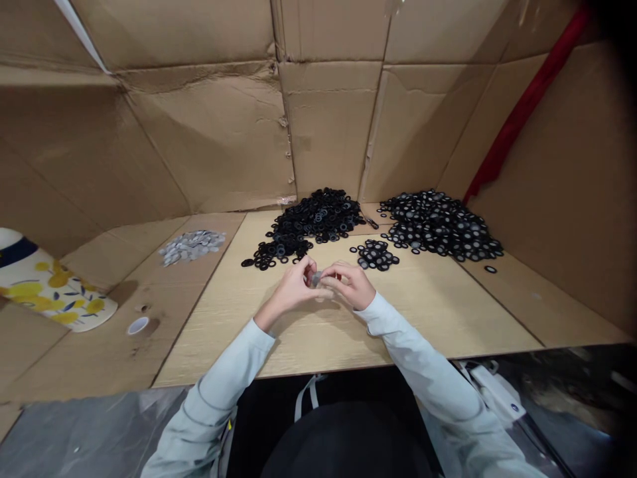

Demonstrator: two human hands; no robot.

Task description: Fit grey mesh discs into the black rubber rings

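My left hand and my right hand meet over the middle of the pale board. Between their fingertips is a small grey disc, pinched from both sides and partly covered by the fingers. Just beyond my right hand lies a small heap of black rings with grey centres. A large pile of plain black rings rises behind my hands. Further right spreads a large pile of black rings with grey centres. Silvery grey discs form a flat heap at the left.
Cardboard walls enclose the back and sides. A flowered container stands tilted at the far left, with a small white round item beside it. A small dark tool lies between the piles. Red cloth hangs at the right.
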